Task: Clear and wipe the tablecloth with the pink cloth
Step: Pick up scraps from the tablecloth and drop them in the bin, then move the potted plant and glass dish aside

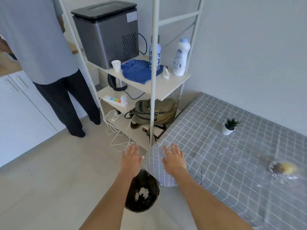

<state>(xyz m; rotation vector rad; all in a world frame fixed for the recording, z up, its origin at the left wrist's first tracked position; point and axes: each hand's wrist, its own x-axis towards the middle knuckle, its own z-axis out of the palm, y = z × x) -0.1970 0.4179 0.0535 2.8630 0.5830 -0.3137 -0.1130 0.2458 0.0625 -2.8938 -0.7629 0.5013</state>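
Note:
The grey checked tablecloth (pixel 216 155) covers a table on the right, with crumbs and wet smears across it. A yellow-brown lump of food scraps (pixel 284 168) lies near its right edge, and a small potted plant (pixel 230 124) stands further back. My left hand (pixel 131 156) hovers flat and empty over the floor above a bin. My right hand (pixel 174 157) is spread, palm down, over the table's near-left corner, holding nothing. No pink cloth is in view.
A black waste bin (pixel 141 191) with white scraps stands on the floor under my left arm. A white shelf rack (pixel 152 80) holds an appliance, blue cloth, bottles, kettle and backpack. A person (pixel 49 63) stands at the left by white cabinets.

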